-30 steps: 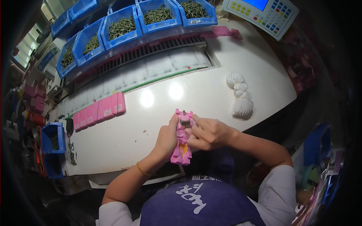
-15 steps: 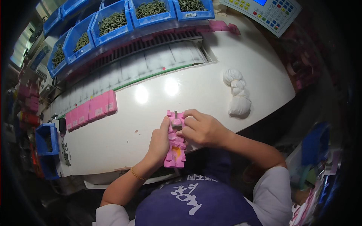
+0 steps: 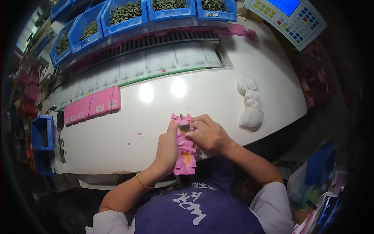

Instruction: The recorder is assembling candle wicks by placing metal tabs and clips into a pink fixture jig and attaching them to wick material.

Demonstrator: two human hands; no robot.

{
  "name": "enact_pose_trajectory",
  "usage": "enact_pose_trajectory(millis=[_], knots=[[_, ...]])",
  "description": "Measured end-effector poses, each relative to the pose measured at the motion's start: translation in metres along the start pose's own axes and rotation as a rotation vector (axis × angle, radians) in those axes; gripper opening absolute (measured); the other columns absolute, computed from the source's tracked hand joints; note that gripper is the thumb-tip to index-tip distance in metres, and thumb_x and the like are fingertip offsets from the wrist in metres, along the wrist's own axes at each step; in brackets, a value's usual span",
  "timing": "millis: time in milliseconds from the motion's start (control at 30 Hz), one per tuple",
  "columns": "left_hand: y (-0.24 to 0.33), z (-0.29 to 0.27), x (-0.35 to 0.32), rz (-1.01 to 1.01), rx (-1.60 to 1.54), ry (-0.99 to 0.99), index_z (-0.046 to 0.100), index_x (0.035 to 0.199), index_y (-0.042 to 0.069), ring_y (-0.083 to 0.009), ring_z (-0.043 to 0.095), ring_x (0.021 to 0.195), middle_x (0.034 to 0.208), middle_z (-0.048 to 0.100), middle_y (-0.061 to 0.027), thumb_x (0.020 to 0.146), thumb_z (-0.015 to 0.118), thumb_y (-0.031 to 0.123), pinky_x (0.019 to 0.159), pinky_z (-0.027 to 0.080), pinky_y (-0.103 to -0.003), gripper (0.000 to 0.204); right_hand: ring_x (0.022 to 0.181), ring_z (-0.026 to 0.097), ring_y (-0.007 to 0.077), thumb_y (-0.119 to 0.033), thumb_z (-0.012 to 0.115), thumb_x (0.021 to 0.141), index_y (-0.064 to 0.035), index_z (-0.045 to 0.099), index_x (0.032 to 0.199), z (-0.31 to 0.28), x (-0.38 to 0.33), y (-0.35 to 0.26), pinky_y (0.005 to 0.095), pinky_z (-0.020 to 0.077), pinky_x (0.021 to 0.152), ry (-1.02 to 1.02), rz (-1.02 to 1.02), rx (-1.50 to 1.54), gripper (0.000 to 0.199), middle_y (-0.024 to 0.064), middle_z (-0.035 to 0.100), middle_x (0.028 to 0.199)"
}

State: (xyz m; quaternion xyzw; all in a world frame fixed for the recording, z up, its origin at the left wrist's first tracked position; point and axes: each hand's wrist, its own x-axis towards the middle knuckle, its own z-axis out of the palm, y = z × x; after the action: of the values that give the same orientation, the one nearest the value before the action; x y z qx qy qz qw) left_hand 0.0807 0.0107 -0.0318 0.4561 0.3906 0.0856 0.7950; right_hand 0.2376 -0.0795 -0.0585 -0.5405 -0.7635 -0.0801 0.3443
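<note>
A long pink rubber mould, opened along its length, is held upright over the near table edge. My left hand grips its left side, thumb along the upper part. My right hand has its fingers bent and pressed against the mould's upper right side. Between the two hands a dark green piece sits in the mould's upper part, with a thin green stem above it. A yellowish hollow shows in the lower half. Some right fingertips are hidden by the mould.
Blue bins of green ring-like pieces line the back. A row of pink blocks stands at left, a tied white cloth bundle at right. A keypad panel fills the far right corner. Blue bins hang off the left edge.
The view has shifted a little. The pink lump inside the green piece no longer shows, and more of the green piece is visible. Both hands stay on the mould.
</note>
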Motion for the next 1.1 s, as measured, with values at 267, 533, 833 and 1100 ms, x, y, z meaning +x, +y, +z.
enact_pose_trajectory(millis=[267, 533, 833, 1100], knots=[[0.0, 0.003, 0.002, 0.015, -0.036, 0.026, 0.061, 0.112, -0.002, -0.0181, 0.068, 0.067, 0.086, 0.068, -0.0116, 0.107, 0.029, 0.046, 0.061, 0.059, -0.032, 0.057, 0.093, 0.059, 0.0324, -0.012, 0.068, 0.079, -0.0028, 0.058, 0.095, 0.001, 0.0, 0.0, 0.0362, 0.0551, 0.073, 0.005, 0.05, 0.047, 0.02, 0.0134, 0.06, 0.094], [0.0, 0.004, 0.002, 0.024, -0.036, 0.002, 0.061, 0.113, -0.001, -0.0182, 0.069, 0.069, 0.087, 0.068, -0.0113, 0.107, 0.03, 0.046, 0.061, 0.059, -0.032, 0.057, 0.092, 0.06, 0.0322, -0.013, 0.068, 0.079, -0.0032, 0.059, 0.095, -0.002, 0.001, 0.003, 0.0362, 0.055, 0.074, 0.002, 0.009, 0.019, 0.02, 0.0133, 0.061, 0.096], [-0.005, 0.002, 0.006, 0.068, 0.015, 0.077, 0.063, 0.11, -0.001, -0.0165, 0.067, 0.069, 0.087, 0.068, -0.0104, 0.107, 0.031, 0.047, 0.063, 0.058, -0.03, 0.059, 0.096, 0.062, 0.0334, -0.014, 0.072, 0.081, -0.0021, 0.059, 0.095, -0.006, 0.005, -0.001, 0.0343, 0.0553, 0.066, 0.023, 0.028, 0.027, 0.022, 0.0127, 0.062, 0.095], [-0.006, 0.01, -0.001, 0.202, 0.176, 0.215, 0.068, 0.081, -0.005, -0.0141, 0.062, 0.064, 0.069, 0.066, -0.0109, 0.108, 0.03, 0.047, 0.061, 0.051, -0.029, 0.07, 0.093, 0.059, 0.0329, -0.018, 0.076, 0.081, -0.0008, 0.055, 0.113, -0.003, 0.019, -0.021, 0.0372, 0.0535, 0.072, 0.114, 0.257, 0.058, 0.042, 0.0121, 0.061, 0.092]])
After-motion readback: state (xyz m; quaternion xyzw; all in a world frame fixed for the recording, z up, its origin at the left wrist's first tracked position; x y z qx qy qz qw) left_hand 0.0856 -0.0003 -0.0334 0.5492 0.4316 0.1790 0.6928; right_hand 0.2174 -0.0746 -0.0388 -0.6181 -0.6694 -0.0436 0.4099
